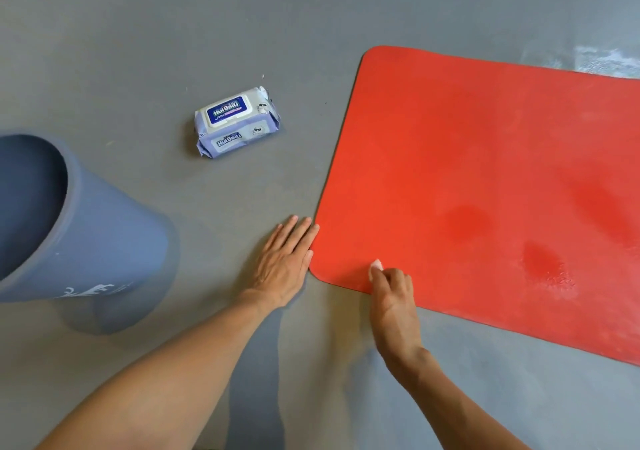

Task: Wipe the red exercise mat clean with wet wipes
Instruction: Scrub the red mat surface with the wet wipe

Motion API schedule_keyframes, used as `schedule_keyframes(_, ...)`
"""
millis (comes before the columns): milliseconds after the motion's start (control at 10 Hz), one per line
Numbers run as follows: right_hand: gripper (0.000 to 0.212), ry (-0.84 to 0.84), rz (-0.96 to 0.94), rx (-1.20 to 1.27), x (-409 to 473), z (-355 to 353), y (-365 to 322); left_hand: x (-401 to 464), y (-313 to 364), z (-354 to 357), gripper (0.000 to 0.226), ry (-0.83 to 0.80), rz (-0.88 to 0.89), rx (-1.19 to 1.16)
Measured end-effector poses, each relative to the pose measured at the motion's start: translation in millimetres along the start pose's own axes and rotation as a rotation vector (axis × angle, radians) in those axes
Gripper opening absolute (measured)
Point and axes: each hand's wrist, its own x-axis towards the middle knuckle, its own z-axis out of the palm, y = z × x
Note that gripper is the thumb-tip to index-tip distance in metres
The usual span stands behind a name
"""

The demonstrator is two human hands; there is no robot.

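Right hand: my right hand (393, 297) sits on the near left corner of the flat red foam exercise mat (485, 179), fingers curled over a small bunched white wet wipe (376, 265); only a tip of the wipe shows past my fingertips.
Left hand: my left hand (285, 262) lies flat on the smooth grey floor (173, 33), fingers straight and together, holding nothing, their tips touching the mat's left edge just beside that corner.
Mat position: spread flat on the floor, right of centre, running out of view at the right edge.
Long axis: runs away from my wiping hand to the right, tilting slightly toward me.
Key relation: nearly all of the mat lies right of and beyond the wipe, so I judge the next strokes go outward and rightward; the right hand is the nearer one for that reach.
Surface: darker patches, damp-looking, show at mid-mat and right; paler scuffed area at the near right.
Supplies: pale purple soft pack of wet wipes (237, 122), lid closed, well left of the mat.
Bin: blue-grey plastic waste bin (104, 234) at far left, open mouth up.
Risk: mat could creep under a hard stroke; the left hand looks placed to steady it.
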Motion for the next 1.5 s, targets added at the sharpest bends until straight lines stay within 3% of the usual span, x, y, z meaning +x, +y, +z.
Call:
schedule_keyframes(200,0.055,-0.176,-0.172,0.047,27.5,57.9,-66.7,-1.0,-6.2,-5.8,0.06,-0.007,0.025,0.017)
schedule_keyframes(300,0.053,-0.207,-0.204,-0.001,20.1,33.1,-40.6,1.1,-4.0,-5.2,0.057,0.025,0.008,0.055)
schedule_keyframes(400,0.04,-0.178,-0.037,0.02,3.9,-7.4,10.6,2.2,4.4,-0.3,0.055,0.084,-0.017,0.042)
schedule_keyframes(500,0.041,-0.051,0.108,-0.008,-6.0,-31.0,53.7,0.6,16.5,5.4,0.054,0.103,-0.059,0.037)
schedule_keyframes(600,0.031,0.019,0.158,-0.03,-1.3,-14.2,44.0,0.2,20.6,6.3,0.053,0.088,-0.082,0.042)
schedule_keyframes(700,0.021,0.096,0.096,0.019,18.5,14.6,-8.5,0.4,19.0,5.0,0.053,0.084,-0.089,0.054)
schedule_keyframes(800,0.016,-0.007,-0.018,0.081,37.4,43.1,-51.4,-0.2,20.0,2.9,0.054,0.091,-0.084,0.055)
schedule_keyframes(900,0.01,-0.058,-0.151,0.049,46.4,38.1,-43.1,2.4,21.0,1.6,0.055,0.091,-0.102,0.036)
schedule_keyframes(1000,0.018,-0.014,-0.018,0.142,45.5,5.6,-1.2,7.7,16.1,5.1,0.055,0.108,-0.039,0.039)
schedule_keyframes(1100,0.019,0.157,0.132,-0.045,48.3,-23.6,20.7,9.1,14.1,10.8,0.056,0.123,-0.014,0.03)
schedule_keyframes(1200,0.03,0.218,0.269,-0.035,58.1,-11.3,-2.9,9.5,17.5,12.1,0.056,0.114,-0.052,0.031)
schedule_keyframes(1300,0.042,0.091,0.153,0.165,62.9,33.2,-34.5,10.5,23.9,8.5,0.055,0.12,-0.09,0.021)
schedule_keyframes(1400,0.036,-0.099,-0.053,0.178,69.8,45.8,-49.7,9.5,23.7,7.9,0.053,0.104,-0.114,0.021)
schedule_keyframes(1500,0.04,-0.07,-0.117,0.05,82.4,20.2,-10.8,9.8,19.4,8.3,0.054,0.103,-0.089,0.051)
